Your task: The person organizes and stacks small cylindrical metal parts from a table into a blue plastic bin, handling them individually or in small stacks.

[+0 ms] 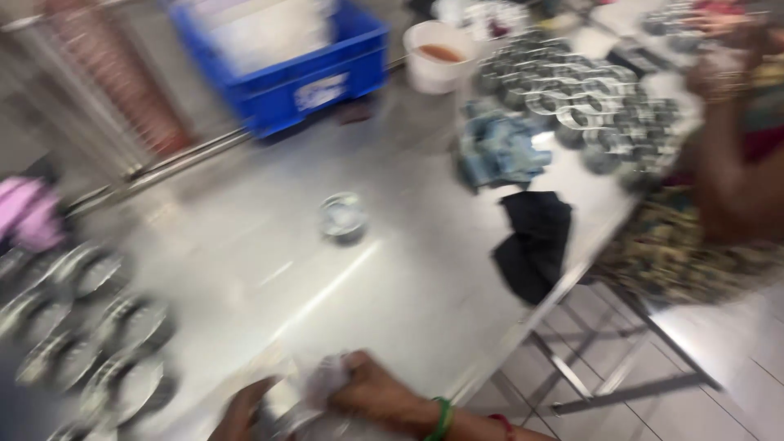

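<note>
At the bottom edge of the view the right hand (371,396), with a green bangle (442,418) at the wrist, curls its fingers (327,377) around something pale and crumpled, perhaps a cloth or a small shiny piece (314,392); blur hides what it is. The left hand (238,412) sits just beside it, touching the same bundle, and whether its fingers clamp or only rest there I cannot tell. Both hands lie at the near rim of a steel table (392,302). Straight ahead of the fingers, well apart, a single small steel cup (342,216) stands upright and alone; the right hand is the nearer one to it. To the left, round steel bowls (98,327) cluster in rows, their contents unreadable. Farther on lie a black cloth (535,245) at the table's right edge and a blue cloth (500,151). Beyond that, many small steel cups (588,102) crowd together, a white tub (438,55) holds brownish liquid, and a blue crate (302,61) carries pale stacked things. Another person (727,171) stands at the right.
</note>
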